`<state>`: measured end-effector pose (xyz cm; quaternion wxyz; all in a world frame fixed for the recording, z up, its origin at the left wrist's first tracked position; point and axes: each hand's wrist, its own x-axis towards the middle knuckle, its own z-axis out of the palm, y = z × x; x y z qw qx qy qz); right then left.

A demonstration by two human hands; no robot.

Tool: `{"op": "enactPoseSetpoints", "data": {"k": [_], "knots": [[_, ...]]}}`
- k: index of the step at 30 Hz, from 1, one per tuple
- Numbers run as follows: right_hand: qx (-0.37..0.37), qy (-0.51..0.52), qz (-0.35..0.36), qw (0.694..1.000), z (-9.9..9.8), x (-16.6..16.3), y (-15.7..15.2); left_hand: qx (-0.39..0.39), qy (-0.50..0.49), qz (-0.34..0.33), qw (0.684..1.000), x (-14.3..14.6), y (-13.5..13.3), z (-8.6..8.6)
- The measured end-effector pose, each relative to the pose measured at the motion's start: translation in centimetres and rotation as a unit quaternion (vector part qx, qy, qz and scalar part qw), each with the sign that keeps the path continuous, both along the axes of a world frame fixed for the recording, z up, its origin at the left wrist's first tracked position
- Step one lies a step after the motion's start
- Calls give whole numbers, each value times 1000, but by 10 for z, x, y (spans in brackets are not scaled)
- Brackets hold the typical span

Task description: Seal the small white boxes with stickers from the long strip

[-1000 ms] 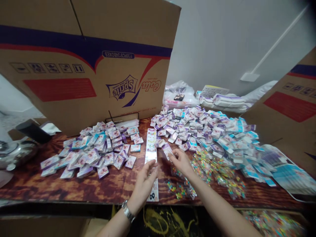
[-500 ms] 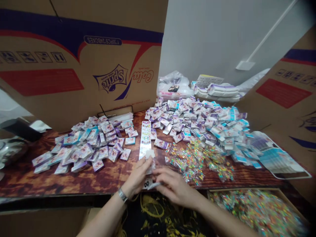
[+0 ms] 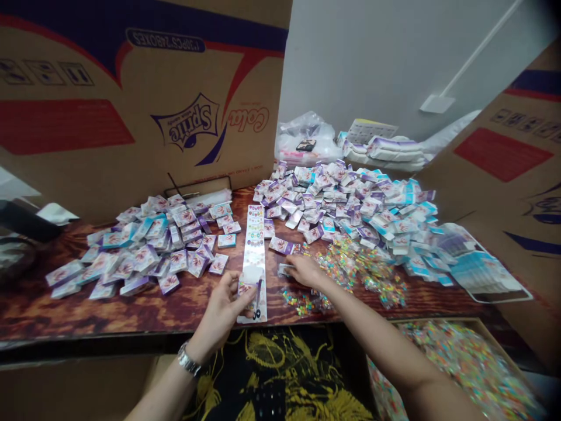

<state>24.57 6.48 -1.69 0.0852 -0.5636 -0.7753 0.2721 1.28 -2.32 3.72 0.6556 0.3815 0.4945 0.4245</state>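
My left hand [image 3: 228, 301] is closed around a small printed cardboard box [image 3: 249, 289] with a pale flap raised at its top. It holds the box over a long white sticker strip [image 3: 254, 248], printed with rows of small coloured designs, that lies on the table. To the right, my right hand [image 3: 304, 271] reaches across, its fingertips pinching a small clear packet [image 3: 284, 269]; what is inside that packet cannot be made out. Just beyond those fingers lies a purple-and-white box [image 3: 281, 245]. Clear packets of multicoloured candy [image 3: 346, 266] are heaped to the right.
A pile of small boxes [image 3: 144, 254] covers the table's left side; a larger heap [image 3: 342, 199] fills the back right. Tall cartons [image 3: 210, 70] stand at both sides. A tray of flat box blanks [image 3: 486, 272] lies far right. An open carton of candy packets [image 3: 464, 362] sits below the edge.
My hands were together over the strip; now my right hand has moved away to the right and forward, to a clear packet. The left keeps the box, and the view has shifted slightly.
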Motion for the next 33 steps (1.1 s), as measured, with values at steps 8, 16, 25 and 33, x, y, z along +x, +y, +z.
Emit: {"op": "enactPoseSetpoints", "data": {"k": [8,16,25,33], "knots": [[-6,65,-3,998,5,9,21,-29,-61,35,997,-3,-2,2],[-42,56,15,997,-7,16,-1,41,74,12,996,-1,-3,6],[-52,-3,138,989,18,17,20,102,124,-44,986,-3,-2,-1],[-58,-58,164,983,12,22,27,100,71,-58,991,-2,-4,-5]]}}
